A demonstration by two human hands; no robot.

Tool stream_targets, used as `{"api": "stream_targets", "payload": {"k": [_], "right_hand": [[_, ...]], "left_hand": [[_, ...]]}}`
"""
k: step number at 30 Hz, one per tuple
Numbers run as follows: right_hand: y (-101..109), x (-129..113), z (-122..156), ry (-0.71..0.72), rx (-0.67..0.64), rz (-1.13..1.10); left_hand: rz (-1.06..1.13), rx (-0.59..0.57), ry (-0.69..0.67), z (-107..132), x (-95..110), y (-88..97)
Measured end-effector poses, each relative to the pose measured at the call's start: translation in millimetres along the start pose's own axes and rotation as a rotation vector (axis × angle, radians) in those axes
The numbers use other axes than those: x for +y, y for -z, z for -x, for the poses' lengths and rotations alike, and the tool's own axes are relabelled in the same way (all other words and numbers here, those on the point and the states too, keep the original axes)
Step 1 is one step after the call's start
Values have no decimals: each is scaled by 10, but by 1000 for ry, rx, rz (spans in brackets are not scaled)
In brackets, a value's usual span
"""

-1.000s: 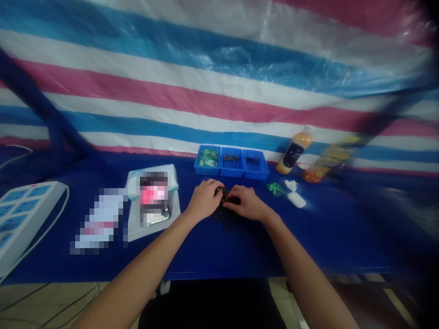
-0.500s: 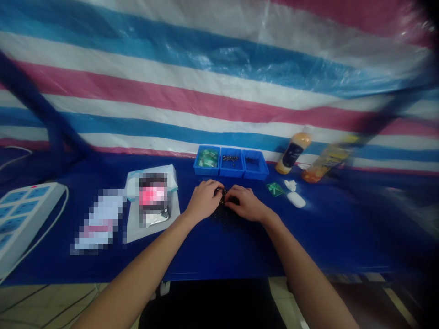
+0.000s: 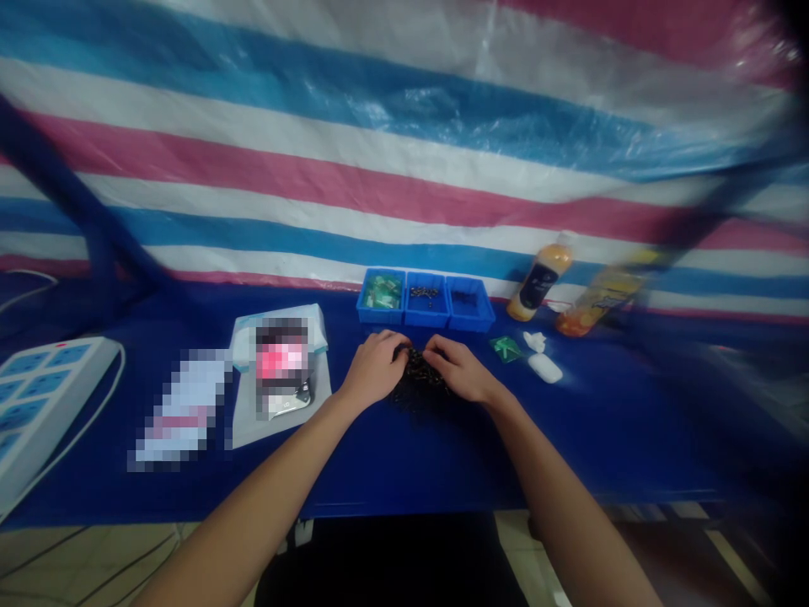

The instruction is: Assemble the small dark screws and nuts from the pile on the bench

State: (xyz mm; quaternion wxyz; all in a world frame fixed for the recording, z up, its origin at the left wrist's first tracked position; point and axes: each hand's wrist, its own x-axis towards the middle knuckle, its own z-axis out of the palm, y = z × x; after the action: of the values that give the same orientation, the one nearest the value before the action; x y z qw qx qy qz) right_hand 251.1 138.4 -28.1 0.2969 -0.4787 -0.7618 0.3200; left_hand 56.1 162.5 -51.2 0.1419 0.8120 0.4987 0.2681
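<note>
Dark pieces [image 3: 420, 369] lie partly hidden (too small to identify).

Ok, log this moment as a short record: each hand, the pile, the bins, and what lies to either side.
Left hand: fingers curled at the pile's left edge
Right hand: fingers at the pile's right edge; grip unclear
Pile: small dark pieces on the blue table
Left bin: green packets
Middle bin: small metallic-looking pieces
Right bin: dark contents, unclear
Right side: two bottles, green packet, rounded white object
Left side: white power strip, pixelated items
</note>
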Motion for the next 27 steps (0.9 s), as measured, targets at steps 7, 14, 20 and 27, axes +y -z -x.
{"api": "stream_targets", "payload": {"k": [7, 14, 20, 27], "right_hand": [[5, 136, -65, -134, 221, -116], [61, 306, -140, -283, 413, -307], [85, 307, -160, -287, 506, -527], [83, 283, -152, -331, 499, -660]], "left_hand": [[-7, -18, 11, 0, 15, 5], [-5, -35, 7, 7, 37, 22], [-5, -42, 11, 8, 43, 28], [-14, -43, 12, 12, 48, 26]]}}
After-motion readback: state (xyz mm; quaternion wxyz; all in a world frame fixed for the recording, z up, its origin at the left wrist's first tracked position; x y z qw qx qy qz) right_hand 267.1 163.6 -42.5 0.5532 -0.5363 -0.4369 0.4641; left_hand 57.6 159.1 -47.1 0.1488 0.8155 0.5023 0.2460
